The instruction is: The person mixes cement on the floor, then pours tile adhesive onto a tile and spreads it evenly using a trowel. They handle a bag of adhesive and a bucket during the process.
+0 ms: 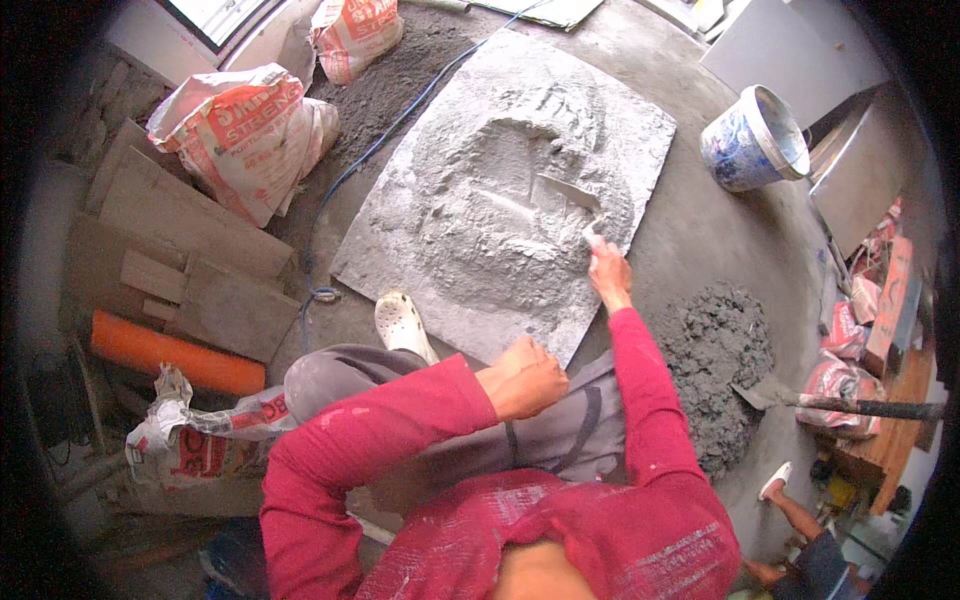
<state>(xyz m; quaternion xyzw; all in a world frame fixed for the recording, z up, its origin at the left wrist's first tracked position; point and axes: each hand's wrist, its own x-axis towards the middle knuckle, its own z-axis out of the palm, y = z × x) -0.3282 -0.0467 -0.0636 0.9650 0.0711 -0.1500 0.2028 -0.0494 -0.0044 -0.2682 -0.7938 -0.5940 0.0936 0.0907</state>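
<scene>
A grey powdery mix, heaped into a rough ring with a hollow in its middle, lies on a square board on the floor. Reaching over the board's right side, my right hand is closed round the handle of a trowel. The trowel's metal blade rests in the right part of the hollow, tilted toward the left. My left hand is curled into a fist above my bent leg, close to the board's near edge. Nothing shows in that fist.
A paint-smeared bucket stands to the right. Wet dark mortar is piled nearer, with a shovel in it. Cement sacks, a blue cord and an orange pipe lie left. Another person's leg shows lower right.
</scene>
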